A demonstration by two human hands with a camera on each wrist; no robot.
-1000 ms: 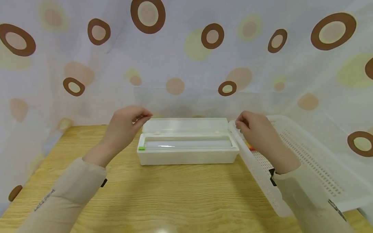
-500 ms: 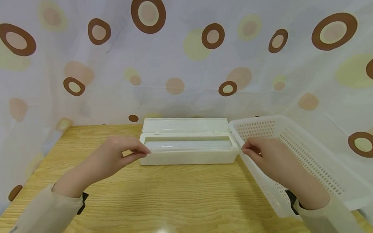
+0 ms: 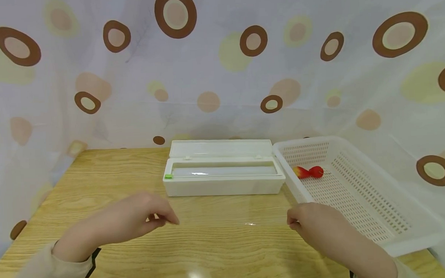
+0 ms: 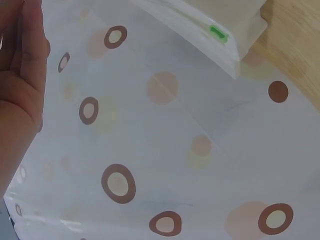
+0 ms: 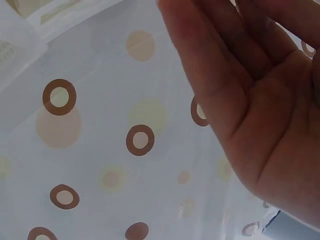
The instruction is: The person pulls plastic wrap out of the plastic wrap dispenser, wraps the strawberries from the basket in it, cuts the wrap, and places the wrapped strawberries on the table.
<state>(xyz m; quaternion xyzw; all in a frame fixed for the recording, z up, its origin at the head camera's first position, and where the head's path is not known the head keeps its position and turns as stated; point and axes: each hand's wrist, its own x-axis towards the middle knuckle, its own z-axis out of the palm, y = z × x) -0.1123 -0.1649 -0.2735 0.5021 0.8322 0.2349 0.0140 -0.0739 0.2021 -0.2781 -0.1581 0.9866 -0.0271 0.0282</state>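
A white cling film dispenser [image 3: 224, 187] stands on the table with its lid tipped back, a roll [image 3: 223, 171] inside and a green slider [image 3: 168, 176] at its left front corner. Clear cling film [image 3: 250, 224], barely visible but for a glint, stretches from the dispenser toward me. My left hand [image 3: 135, 219] pinches its near left corner, thumb against fingers. At the near right corner my right hand [image 3: 321, 225] pinches it, beside the basket. In the wrist views the left hand [image 4: 22, 80] and right hand [image 5: 260, 110] show partly, their fingertips cut off.
A white perforated basket [image 3: 393, 186] stands at the right, touching or nearly touching the dispenser. Red and yellow fruit-like things [image 3: 316, 171] lie in its far left corner. Behind the wooden table [image 3: 109, 171] hangs a curtain [image 3: 212, 65] with brown rings.
Both hands have come down and toward me, from above the dispenser to in front of it, drawing out the film. The fruit-like things in the basket have come into view.
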